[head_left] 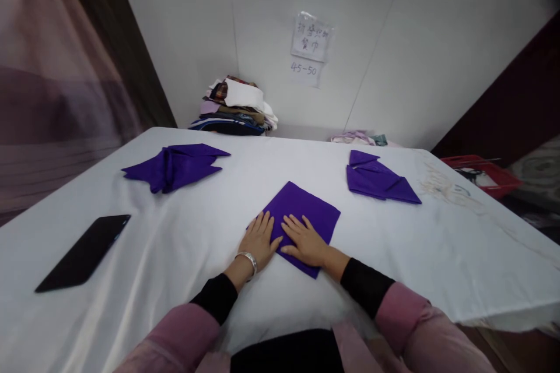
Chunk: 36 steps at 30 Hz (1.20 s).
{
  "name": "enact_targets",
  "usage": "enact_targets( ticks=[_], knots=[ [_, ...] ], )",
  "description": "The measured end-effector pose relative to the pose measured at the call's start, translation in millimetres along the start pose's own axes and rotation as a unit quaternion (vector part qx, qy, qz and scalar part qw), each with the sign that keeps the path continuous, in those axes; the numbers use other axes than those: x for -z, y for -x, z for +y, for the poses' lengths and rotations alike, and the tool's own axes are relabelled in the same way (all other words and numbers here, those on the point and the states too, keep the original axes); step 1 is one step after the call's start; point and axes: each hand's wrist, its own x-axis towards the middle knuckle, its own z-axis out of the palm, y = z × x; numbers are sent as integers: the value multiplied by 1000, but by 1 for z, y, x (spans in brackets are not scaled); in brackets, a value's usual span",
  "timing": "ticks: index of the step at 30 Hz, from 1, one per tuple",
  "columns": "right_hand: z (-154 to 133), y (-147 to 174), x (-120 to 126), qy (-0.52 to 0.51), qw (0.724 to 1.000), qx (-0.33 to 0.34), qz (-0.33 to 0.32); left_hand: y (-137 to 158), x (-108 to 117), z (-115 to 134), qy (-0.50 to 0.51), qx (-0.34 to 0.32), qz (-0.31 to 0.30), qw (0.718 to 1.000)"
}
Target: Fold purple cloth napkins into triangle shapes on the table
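A purple cloth napkin (301, 204), folded into a square, lies flat on the white-covered table with one corner pointing away from me. My left hand (259, 240) rests palm down on its left corner, fingers stretched out, a silver watch or bracelet at the wrist. On the napkin's near right part lies my right hand (307, 242), flat with its fingers spread. The two thumbs nearly meet over the cloth. Neither hand grips anything. Farther left sits a purple napkin folded into a pointed shape (186, 168). Another folded purple napkin (378, 178) lies at the right.
A dark flat tablet-like object (85, 252) lies on the left of the table (175, 256). Beyond the far edge are a pile of folded clothes (238, 106) and a smaller cloth heap (356, 137). A red basket (494, 178) stands off the right edge. Paper signs (310, 39) hang on the wall.
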Motion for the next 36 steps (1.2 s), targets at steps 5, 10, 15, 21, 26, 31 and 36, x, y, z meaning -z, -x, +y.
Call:
enact_targets(
  ticks=[5, 10, 15, 21, 26, 31, 36],
  knots=[
    [17, 36, 3, 19, 997, -73, 1, -2, -2, -3, -2, -7, 1, 1000],
    [60, 73, 11, -14, 968, -241, 71, -3, 0, -4, 46, -2, 3, 999],
    [41, 99, -1, -123, 955, -159, 216, -2, 12, -7, 134, -3, 63, 989],
    [4, 107, -2, -142, 976, 1, 167, 13, 29, 1, 194, -68, 140, 969],
    [0, 107, 0, -121, 980, 15, 160, 21, 31, 9, 181, -121, 80, 973],
    [-5, 106, 1, -104, 985, 28, 137, 19, 29, 8, 163, -152, 36, 974],
    [-9, 107, 3, -96, 985, 38, 140, 24, 32, 13, 156, -174, 40, 972]
  ],
)
